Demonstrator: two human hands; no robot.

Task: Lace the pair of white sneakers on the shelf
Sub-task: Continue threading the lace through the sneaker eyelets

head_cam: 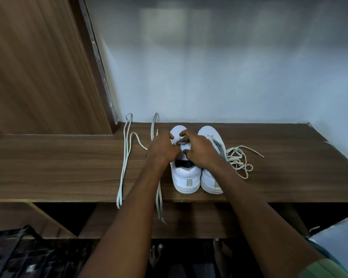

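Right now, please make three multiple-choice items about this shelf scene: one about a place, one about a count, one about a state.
1. Where does the tangled lace lie?
A. right of the right sneaker
B. inside the left sneaker
C. on the floor

2. How many sneakers stand on the shelf?
A. one
B. two
C. three

3. What are the hands doing?
A. resting flat on the shelf
B. lifting the right sneaker
C. working a lace at the left sneaker

Answers:
1 A: the tangle sits on the wood beside the right sneaker.
2 B: the left sneaker and the right one stand side by side, heels toward the camera.
3 C: the left hand and the right hand meet over the front of the left sneaker, fingers pinching a lace end.
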